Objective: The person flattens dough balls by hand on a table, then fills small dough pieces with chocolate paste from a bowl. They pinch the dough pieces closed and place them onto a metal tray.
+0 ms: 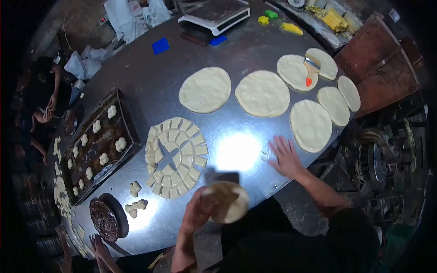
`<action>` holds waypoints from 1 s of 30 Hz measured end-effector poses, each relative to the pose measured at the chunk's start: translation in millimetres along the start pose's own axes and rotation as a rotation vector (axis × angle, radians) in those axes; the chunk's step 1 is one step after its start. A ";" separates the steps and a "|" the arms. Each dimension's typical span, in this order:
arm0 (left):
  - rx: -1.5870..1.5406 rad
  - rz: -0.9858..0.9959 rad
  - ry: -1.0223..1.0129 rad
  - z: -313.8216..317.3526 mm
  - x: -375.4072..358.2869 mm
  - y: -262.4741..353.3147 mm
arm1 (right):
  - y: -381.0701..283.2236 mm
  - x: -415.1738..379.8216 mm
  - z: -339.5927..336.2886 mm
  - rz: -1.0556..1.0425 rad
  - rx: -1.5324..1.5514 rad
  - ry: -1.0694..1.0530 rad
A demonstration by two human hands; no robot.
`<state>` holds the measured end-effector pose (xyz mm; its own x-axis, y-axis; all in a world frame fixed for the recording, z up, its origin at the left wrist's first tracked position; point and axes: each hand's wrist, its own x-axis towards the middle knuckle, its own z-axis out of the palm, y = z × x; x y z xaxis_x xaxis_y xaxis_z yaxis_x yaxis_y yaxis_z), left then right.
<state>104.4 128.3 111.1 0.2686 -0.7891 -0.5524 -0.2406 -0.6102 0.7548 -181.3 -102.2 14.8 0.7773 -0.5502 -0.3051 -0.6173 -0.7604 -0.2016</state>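
My left hand [199, 209] is wrapped round the side of a round, pale and brown object [230, 202], held near the table's front edge; whether it is a bowl or a disc of dough I cannot tell. Over the bare metal table, my right hand [285, 157] has its fingers spread and nothing in them. Beyond it lie several flat dough rounds, one nearest [311, 126]. A brush [312, 68] rests on a far round. Left of centre, a dough round [177, 157] is cut into many pieces.
A dark tray [127, 119] with small dough clusters stands at the left, near a round dark dish [104, 219]. A scale [215, 18] and blue scrapers [160, 46] are at the back. Another person's hands [98, 245] show at lower left; more people stand at far left.
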 end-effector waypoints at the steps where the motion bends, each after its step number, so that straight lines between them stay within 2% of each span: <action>1: 0.117 0.178 0.214 -1.4 -3.0 -19.9 | 3.5 37.4 8.3 0.284 0.013 0.177; 2: 0.240 0.349 0.415 -6.5 -12.9 -34.3 | -10.0 57.3 15.3 0.578 0.039 0.342; 3: 0.241 0.365 0.415 -12.2 -17.2 -40.1 | -37.3 75.8 7.8 0.621 0.032 0.268; 4: 0.057 0.252 0.410 -17.3 -21.6 -44.5 | -67.8 90.5 -2.0 0.663 0.023 0.193; 5: -0.130 0.132 0.397 -19.3 -28.8 -49.5 | -102.3 77.7 -13.7 0.397 -0.059 -0.005; 6: -0.136 0.141 0.393 -17.9 -31.0 -62.3 | -132.6 55.4 -19.0 0.126 -0.139 -0.203; 7: 0.048 0.195 0.428 -15.6 -24.8 -80.8 | -134.0 36.3 -4.1 0.132 -0.147 -0.192; 8: 0.234 0.243 0.461 -14.4 -23.2 -94.8 | -122.3 10.8 17.5 -0.048 -0.066 -0.041; 9: 0.193 0.156 0.424 -11.4 -25.5 -96.3 | -116.3 -11.9 21.5 -0.230 0.019 0.106; 10: 0.104 0.168 0.445 -2.9 -20.5 -108.7 | -108.3 -26.6 24.6 -0.116 -0.155 0.209; 12: -0.144 0.240 0.494 28.8 -5.5 -119.2 | -114.9 -35.4 19.0 0.228 0.365 0.437; 13: 0.241 0.555 0.580 43.7 11.0 -126.2 | -137.2 -29.2 16.8 0.246 0.264 0.321; 14: 0.256 0.437 0.639 57.6 12.0 -101.6 | -159.0 -16.0 50.1 0.112 0.290 0.526; 15: 0.165 0.315 0.556 60.8 10.9 -82.1 | -195.8 -7.6 41.8 0.254 0.424 0.475; 16: 0.062 0.483 0.557 62.6 29.9 -91.7 | -225.3 -6.8 31.9 0.400 0.557 0.417; 17: -0.044 0.501 0.438 58.0 28.6 -85.7 | -222.8 -3.0 25.3 0.466 0.904 0.284; 18: -0.146 0.528 0.318 50.9 29.5 -72.6 | -219.7 -9.3 15.2 0.452 0.901 0.292; 19: -0.145 0.536 0.324 45.0 29.0 -55.2 | -213.8 -25.3 1.0 0.406 1.022 0.405; 20: -0.164 0.604 0.220 41.3 24.1 -37.7 | -206.1 -40.5 -6.4 0.367 1.146 0.514; 21: -0.185 0.666 0.108 37.9 22.7 -22.2 | -194.1 -48.8 -8.6 0.348 1.132 0.675; 22: -0.011 0.641 -0.001 31.6 30.3 -9.2 | -181.9 -60.6 -20.0 0.382 0.883 0.665; 24: 0.506 0.580 0.190 42.2 43.5 4.1 | -156.1 -64.2 -17.8 0.486 0.282 0.334; 25: 0.499 0.581 0.179 50.1 42.2 11.1 | -153.1 -61.3 -12.5 0.496 0.277 0.327; 27: 0.274 0.848 0.233 64.3 47.6 30.5 | -149.8 -34.9 -5.6 0.105 0.087 0.647; 28: 0.384 0.949 0.105 78.4 50.9 27.3 | -155.7 -27.3 -4.5 0.121 0.415 0.315; 29: 0.501 0.941 0.054 95.6 44.7 21.3 | -170.3 -32.8 10.4 0.000 0.543 0.529; 30: 0.620 0.937 0.014 106.6 38.8 14.1 | -163.3 -16.8 11.8 0.000 0.546 0.525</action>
<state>11.9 81.6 62.6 -0.2522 -0.9563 0.1477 -0.7749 0.2910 0.5611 -95.0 35.3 41.9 0.6484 -0.7463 0.1505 -0.4837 -0.5565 -0.6756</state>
